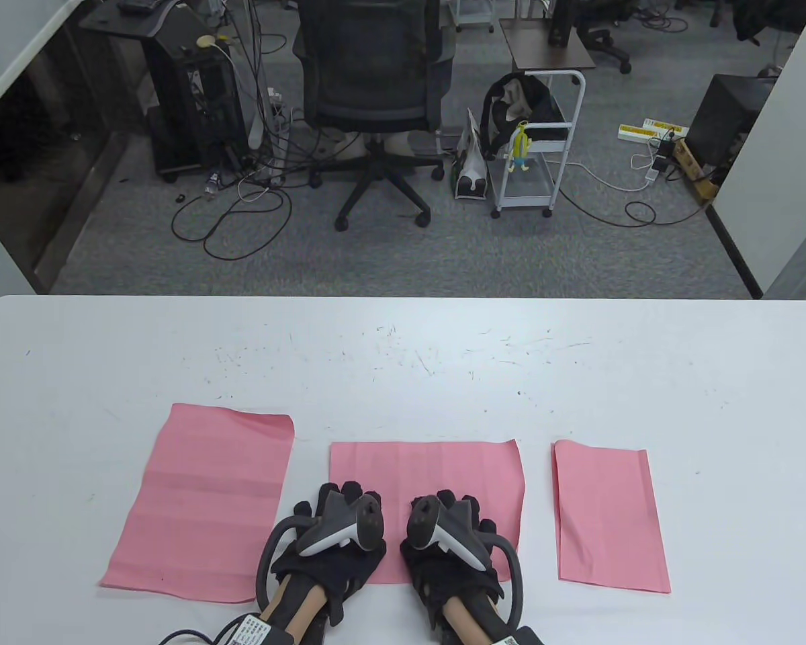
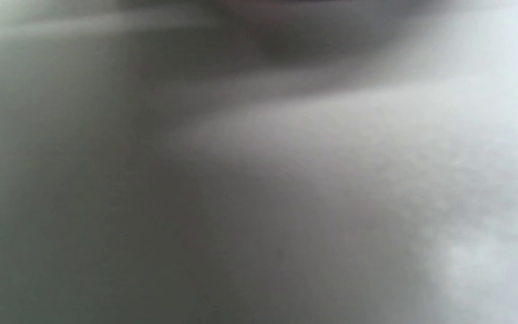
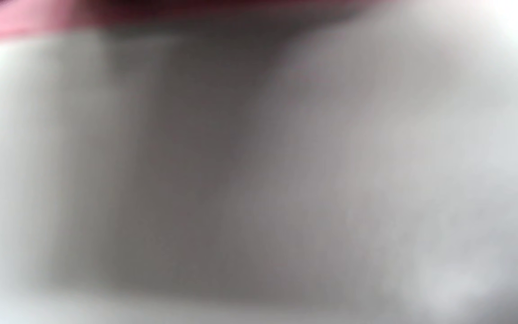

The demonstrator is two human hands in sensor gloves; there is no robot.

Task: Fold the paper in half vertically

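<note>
Three pink paper sheets lie on the white table (image 1: 403, 356) near its front edge. The middle sheet (image 1: 430, 470) lies flat in front of me. My left hand (image 1: 339, 521) rests on its near left part and my right hand (image 1: 446, 527) on its near right part, both palm down, with the trackers covering the fingers. The wrist views are blurred. A pink strip of paper (image 3: 25, 22) shows at the top of the right wrist view. The left wrist view shows only grey blur.
A larger flat pink sheet (image 1: 205, 500) lies to the left, and a narrower pink sheet (image 1: 608, 514) to the right. Beyond the table's far edge stand an office chair (image 1: 376, 94) and a white cart (image 1: 541, 144).
</note>
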